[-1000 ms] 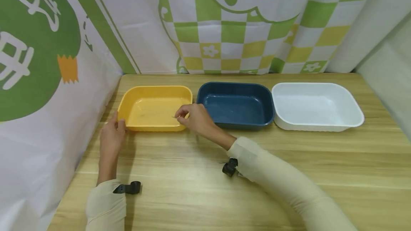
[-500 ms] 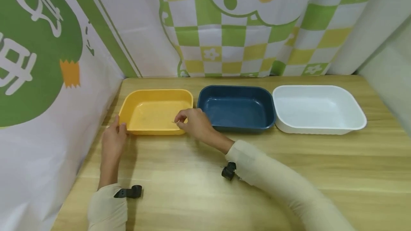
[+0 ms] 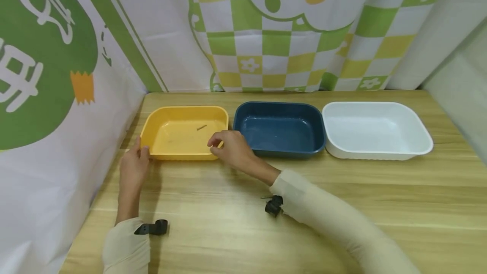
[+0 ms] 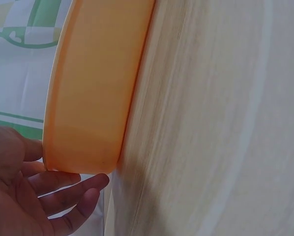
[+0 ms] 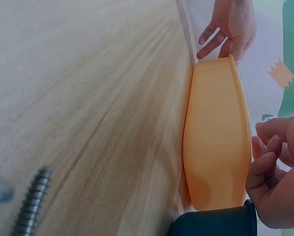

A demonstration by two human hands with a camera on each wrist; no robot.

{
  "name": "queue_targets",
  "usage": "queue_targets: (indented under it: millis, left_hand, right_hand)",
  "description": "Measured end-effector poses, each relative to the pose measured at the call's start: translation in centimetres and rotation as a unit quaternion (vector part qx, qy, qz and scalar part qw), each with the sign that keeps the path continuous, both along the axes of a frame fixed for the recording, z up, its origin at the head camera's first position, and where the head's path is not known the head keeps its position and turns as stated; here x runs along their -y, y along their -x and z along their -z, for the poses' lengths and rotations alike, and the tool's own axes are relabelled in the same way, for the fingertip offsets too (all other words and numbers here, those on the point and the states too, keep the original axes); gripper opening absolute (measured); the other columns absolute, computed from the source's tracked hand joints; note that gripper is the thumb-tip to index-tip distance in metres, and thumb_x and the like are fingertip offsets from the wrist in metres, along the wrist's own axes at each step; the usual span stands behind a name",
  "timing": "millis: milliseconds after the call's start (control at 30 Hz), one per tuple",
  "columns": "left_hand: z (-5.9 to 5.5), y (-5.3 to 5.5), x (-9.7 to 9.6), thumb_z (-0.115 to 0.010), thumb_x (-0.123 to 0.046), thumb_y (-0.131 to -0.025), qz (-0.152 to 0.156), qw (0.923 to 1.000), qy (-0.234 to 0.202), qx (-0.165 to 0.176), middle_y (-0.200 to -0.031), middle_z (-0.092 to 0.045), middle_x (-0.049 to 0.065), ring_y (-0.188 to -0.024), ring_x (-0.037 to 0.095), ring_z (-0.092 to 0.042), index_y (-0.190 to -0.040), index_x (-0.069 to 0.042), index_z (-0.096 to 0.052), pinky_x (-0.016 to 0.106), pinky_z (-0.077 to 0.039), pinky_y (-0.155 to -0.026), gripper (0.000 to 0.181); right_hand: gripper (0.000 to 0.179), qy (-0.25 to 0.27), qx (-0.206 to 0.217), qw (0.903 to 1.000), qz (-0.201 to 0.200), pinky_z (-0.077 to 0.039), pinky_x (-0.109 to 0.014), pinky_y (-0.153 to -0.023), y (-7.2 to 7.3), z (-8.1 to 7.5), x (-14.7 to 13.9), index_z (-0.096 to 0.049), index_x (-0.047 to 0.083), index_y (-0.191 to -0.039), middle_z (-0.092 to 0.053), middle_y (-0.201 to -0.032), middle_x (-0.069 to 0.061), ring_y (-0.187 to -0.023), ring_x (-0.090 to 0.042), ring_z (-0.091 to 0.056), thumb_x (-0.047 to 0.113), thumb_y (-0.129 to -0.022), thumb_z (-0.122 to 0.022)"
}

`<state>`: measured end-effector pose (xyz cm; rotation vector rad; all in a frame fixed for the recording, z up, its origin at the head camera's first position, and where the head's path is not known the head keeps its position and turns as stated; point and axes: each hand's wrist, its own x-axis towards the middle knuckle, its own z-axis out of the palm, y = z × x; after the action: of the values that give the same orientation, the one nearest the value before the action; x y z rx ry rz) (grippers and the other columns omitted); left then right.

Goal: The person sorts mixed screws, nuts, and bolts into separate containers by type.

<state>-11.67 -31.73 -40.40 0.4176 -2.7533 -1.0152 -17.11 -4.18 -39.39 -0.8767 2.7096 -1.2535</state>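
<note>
A small metal screw [image 3: 201, 127] lies on the floor of the yellow bin [image 3: 179, 157], toward its right side; its thread is too small to make out. My right hand [image 3: 232, 149] hovers over the bin's near right corner, fingers loosely curled and nothing between them. In the right wrist view, thumb and fingertips of that right hand [image 5: 279, 169] stay beside the bin's rim. At the near left corner, my left hand [image 3: 133, 164] holds the yellow bin, thumb on one side and fingers on the other. The left wrist view shows these fingers [image 4: 63, 196] against the bin's end wall.
A dark blue bin [image 3: 281, 154] stands right of the yellow one, and a white bin [image 3: 376, 154] right of that, all in a row on the wooden table [image 3: 213, 223]. A printed curtain hangs behind. Close to the right wrist camera, a threaded screw [image 5: 34, 201] shows.
The screw has left my right fingertips and now lies in the yellow bin. My right hand has barely moved; my left hand keeps its place at the corner.
</note>
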Motion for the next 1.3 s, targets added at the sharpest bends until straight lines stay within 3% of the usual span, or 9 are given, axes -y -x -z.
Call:
queue_targets:
  millis: [200,333,500,767,1067,1300]
  left_hand:
    - [0.0,0.1,0.0,-0.04,-0.021,-0.108,0.001,0.9999,0.01,-0.003,-0.112,-0.067,0.028,-0.087,0.037,-0.07,-0.152,0.004,-0.032,0.032,-0.049,-0.064,0.051]
    - [0.0,0.1,0.0,-0.039,-0.021,-0.108,0.003,1.0,0.006,0.0,-0.111,-0.067,0.029,-0.084,0.036,-0.069,-0.152,0.005,-0.031,0.027,-0.046,-0.057,0.051]
    - [0.3,0.5,-0.2,-0.038,-0.021,-0.108,0.016,0.9999,-0.005,-0.001,-0.119,-0.063,0.031,-0.086,0.038,-0.071,-0.152,0.005,-0.03,0.023,-0.047,-0.059,0.052]
    - [0.1,0.4,-0.1,-0.037,-0.019,-0.108,-0.005,0.9999,0.013,-0.001,-0.106,-0.068,0.028,-0.085,0.039,-0.069,-0.151,0.005,-0.032,0.034,-0.045,-0.058,0.05]
    - [-0.2,0.2,-0.1,-0.036,-0.017,-0.108,0.001,0.9996,0.026,-0.012,-0.098,-0.068,0.029,-0.079,0.039,-0.066,-0.151,0.007,-0.03,0.037,-0.044,-0.058,0.05]
    - [-0.1,0.0,-0.3,-0.034,-0.019,-0.107,-0.005,0.9998,0.02,-0.001,-0.106,-0.067,0.031,-0.086,0.042,-0.067,-0.152,0.005,-0.029,0.042,-0.047,-0.065,0.052]
  right_hand:
    - [0.008,0.05,0.015,0.9986,-0.009,-0.048,-0.024,-0.065,-0.5,-0.1,-0.9,-0.076,0.005,-0.097,-0.069,-0.083,0.001,-0.069,-0.014,-0.061,0.005,-0.09,-0.072]
    - [0.01,0.075,0.047,0.9959,-0.017,-0.047,-0.024,-0.064,-1.0,-0.3,-2.0,-0.075,0.007,-0.1,-0.067,-0.082,0.003,-0.071,-0.018,-0.059,0.006,-0.09,-0.072]
    - [0.014,0.083,0.08,0.9932,-0.011,-0.041,-0.027,-0.059,-1.9,-0.9,-4.7,-0.075,0.007,-0.104,-0.068,-0.086,0.005,-0.066,-0.021,-0.054,0.008,-0.09,-0.073]
    - [0.024,0.059,0.117,0.991,-0.03,-0.039,-0.026,-0.057,-3.0,-1.0,-8.3,-0.071,0.009,-0.116,-0.068,-0.092,0.003,-0.062,-0.02,-0.05,0.011,-0.093,-0.072]
    - [0.027,0.053,0.13,0.99,-0.016,-0.039,-0.026,-0.056,-3.4,-0.6,-10.0,-0.07,0.009,-0.118,-0.069,-0.091,0.003,-0.06,-0.014,-0.047,0.01,-0.092,-0.073]
    - [0.028,0.063,0.14,0.9881,-0.009,-0.038,-0.026,-0.054,-3.8,-0.3,-10.9,-0.069,0.007,-0.119,-0.069,-0.091,0.002,-0.057,-0.014,-0.046,0.008,-0.091,-0.073]
